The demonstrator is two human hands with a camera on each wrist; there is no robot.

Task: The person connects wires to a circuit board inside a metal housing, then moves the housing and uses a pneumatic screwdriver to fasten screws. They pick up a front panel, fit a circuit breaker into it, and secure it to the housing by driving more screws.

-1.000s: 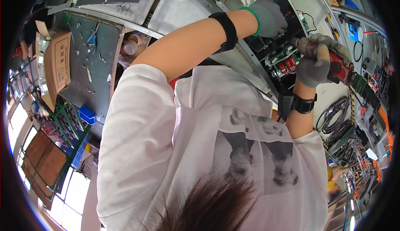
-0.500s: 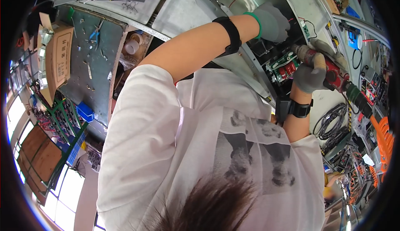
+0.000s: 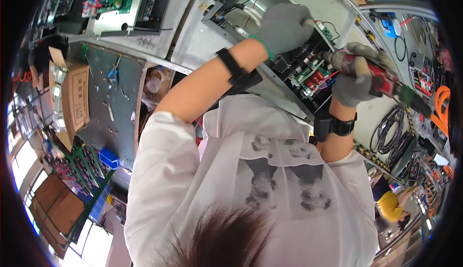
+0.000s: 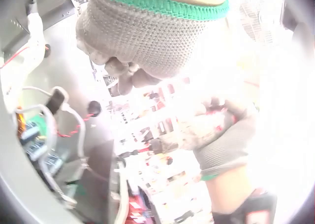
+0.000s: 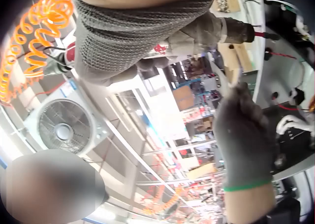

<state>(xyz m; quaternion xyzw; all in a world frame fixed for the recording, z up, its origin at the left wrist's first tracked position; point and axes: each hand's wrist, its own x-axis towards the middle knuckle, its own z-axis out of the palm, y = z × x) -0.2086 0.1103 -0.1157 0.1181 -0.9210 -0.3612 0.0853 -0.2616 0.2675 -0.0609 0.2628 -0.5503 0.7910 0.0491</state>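
Observation:
In the head view the left hand (image 3: 287,28), in a grey glove, hangs over a metal chassis (image 3: 284,86) holding electronics. Its fingers are curled, seen also in the left wrist view (image 4: 140,41); whether something small is between the fingertips cannot be told. The right hand (image 3: 354,81) grips a red power tool (image 3: 383,79) wrapped in greyish tape at its front, whose nose points left over the chassis. Near that nose lies a circuit board with red parts (image 3: 314,78). The right wrist view shows the tool's dark nose (image 5: 238,31) with a thin red bit, apart from the left fingertips.
A dark bench top (image 3: 113,117) with pliers (image 3: 114,74) and an open carton (image 3: 77,98) are at the left. Coiled black cable (image 3: 389,129) lies at the right, near an orange coiled hose (image 3: 441,110). Another person (image 3: 390,206) is at the lower right.
The left hand has moved left, away from the tool, exposing more of the chassis interior. The right hand still grips the tool. The head view has shifted.

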